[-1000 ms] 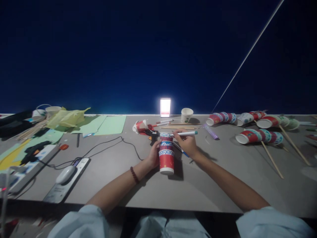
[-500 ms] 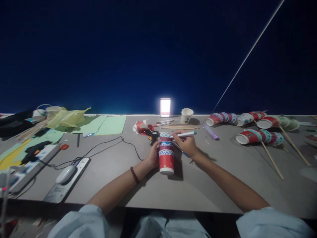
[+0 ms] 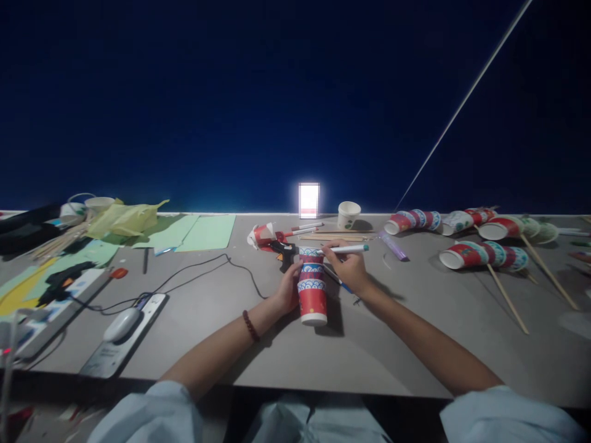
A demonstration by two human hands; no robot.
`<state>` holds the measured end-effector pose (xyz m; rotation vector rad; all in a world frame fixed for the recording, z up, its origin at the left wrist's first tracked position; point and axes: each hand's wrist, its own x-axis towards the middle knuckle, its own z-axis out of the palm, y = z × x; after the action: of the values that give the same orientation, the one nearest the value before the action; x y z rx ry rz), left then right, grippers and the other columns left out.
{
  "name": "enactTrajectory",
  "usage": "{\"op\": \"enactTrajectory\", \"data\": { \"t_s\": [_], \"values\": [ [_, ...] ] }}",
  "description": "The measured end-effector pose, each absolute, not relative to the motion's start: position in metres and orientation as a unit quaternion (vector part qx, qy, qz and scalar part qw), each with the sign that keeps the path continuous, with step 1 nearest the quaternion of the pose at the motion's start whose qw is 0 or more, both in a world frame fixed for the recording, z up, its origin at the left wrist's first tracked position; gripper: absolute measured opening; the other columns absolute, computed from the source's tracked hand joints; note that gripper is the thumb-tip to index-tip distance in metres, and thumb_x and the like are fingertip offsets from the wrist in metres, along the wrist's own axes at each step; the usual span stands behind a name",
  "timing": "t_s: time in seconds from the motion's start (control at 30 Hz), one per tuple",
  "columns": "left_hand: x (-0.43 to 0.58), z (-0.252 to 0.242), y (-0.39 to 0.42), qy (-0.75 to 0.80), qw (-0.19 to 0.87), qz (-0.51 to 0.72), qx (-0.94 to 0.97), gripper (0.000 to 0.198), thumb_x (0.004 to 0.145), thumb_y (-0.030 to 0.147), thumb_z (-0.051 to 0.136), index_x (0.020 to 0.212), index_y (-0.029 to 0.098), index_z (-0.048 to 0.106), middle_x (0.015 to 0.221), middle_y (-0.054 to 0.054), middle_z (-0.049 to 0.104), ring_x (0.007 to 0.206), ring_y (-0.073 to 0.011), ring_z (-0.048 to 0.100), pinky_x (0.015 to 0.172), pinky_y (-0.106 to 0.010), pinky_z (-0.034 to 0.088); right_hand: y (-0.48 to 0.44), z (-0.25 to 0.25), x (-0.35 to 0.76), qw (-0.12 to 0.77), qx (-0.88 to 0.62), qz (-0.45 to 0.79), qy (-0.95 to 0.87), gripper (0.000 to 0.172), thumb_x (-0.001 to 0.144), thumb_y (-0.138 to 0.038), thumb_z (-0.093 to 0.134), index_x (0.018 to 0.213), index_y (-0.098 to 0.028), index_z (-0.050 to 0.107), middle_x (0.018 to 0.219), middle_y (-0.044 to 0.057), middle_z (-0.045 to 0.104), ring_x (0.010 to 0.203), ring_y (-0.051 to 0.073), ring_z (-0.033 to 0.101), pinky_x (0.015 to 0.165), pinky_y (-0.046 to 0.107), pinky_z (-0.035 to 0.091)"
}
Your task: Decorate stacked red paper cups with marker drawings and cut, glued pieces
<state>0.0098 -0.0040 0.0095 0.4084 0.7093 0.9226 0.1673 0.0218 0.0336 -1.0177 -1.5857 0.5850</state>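
Note:
A stack of red, blue and white patterned paper cups (image 3: 312, 289) stands upside down on the grey table (image 3: 360, 344) in front of me. My left hand (image 3: 289, 288) is wrapped round its left side. My right hand (image 3: 348, 266) pinches a white marker with a teal cap (image 3: 344, 249), whose tip rests on the top of the stack. A dark bead bracelet (image 3: 250, 325) sits on my left wrist.
Behind the stack lie a black glue gun (image 3: 282, 249), a red cup piece (image 3: 261, 234), markers and wooden sticks. A white cup (image 3: 348, 214) and a bright screen (image 3: 308, 200) stand at the back. Cup stacks on sticks (image 3: 482, 254) lie right; green paper (image 3: 205, 232), cable and power strip (image 3: 120, 332) left.
The cup stack has tilted and shifted slightly to the right under my left hand. The marker stays at its top.

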Motion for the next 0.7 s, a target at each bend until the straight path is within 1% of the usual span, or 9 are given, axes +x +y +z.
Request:
{"op": "enactTrajectory", "data": {
  "t_s": [0.1,0.3,0.47,0.57,0.7],
  "values": [
    [0.0098,0.0094,-0.0042,0.33,0.817,0.433,0.192,0.036,0.083,0.041,0.053,0.089,0.008,0.065,0.075,-0.013,0.069,0.063,-0.0217,0.064,0.066,-0.033,0.05,0.022,0.0332,0.1673,0.553,-0.43,0.249,-0.669,0.018,0.084,-0.038,0.058,0.081,-0.02,0.061,0.077,0.002,0.067,0.069,0.016,0.062,0.066,0.028,0.05],
    [0.0083,0.0082,-0.004,0.328,0.82,0.428,0.191,0.038,0.083,0.042,0.05,0.085,0.007,0.066,0.075,-0.013,0.069,0.063,-0.0222,0.064,0.065,-0.034,0.05,0.0222,0.0341,0.1677,0.572,-0.421,0.273,-0.649,0.019,0.085,-0.039,0.057,0.079,-0.021,0.06,0.075,0.002,0.066,0.068,0.016,0.061,0.064,0.028,0.05],
    [0.0071,0.0096,-0.0013,0.329,0.825,0.427,0.171,0.035,0.082,0.04,0.051,0.083,0.008,0.065,0.069,-0.012,0.068,0.059,-0.0218,0.063,0.063,-0.034,0.049,0.0238,0.0334,0.1678,0.592,-0.419,0.301,-0.619,0.021,0.084,-0.041,0.057,0.081,-0.021,0.06,0.074,0.001,0.064,0.068,0.016,0.062,0.063,0.027,0.051],
    [0.0078,0.0114,0.0001,0.327,0.827,0.428,0.159,0.035,0.084,0.037,0.048,0.085,0.007,0.065,0.072,-0.013,0.068,0.06,-0.0221,0.064,0.064,-0.035,0.05,0.0249,0.0311,0.1683,0.595,-0.421,0.302,-0.614,0.022,0.084,-0.042,0.058,0.083,-0.021,0.06,0.075,0.001,0.064,0.068,0.016,0.061,0.064,0.027,0.05],
    [0.0093,0.0112,-0.0007,0.3,0.837,0.428,0.164,0.038,0.086,0.037,0.044,0.091,0.005,0.065,0.078,-0.015,0.069,0.068,-0.0251,0.067,0.066,-0.037,0.051,0.0239,0.0308,0.1683,0.595,-0.419,0.313,-0.61,0.022,0.084,-0.042,0.058,0.081,-0.021,0.06,0.076,0.002,0.064,0.07,0.017,0.062,0.066,0.029,0.05]
  ]
}}
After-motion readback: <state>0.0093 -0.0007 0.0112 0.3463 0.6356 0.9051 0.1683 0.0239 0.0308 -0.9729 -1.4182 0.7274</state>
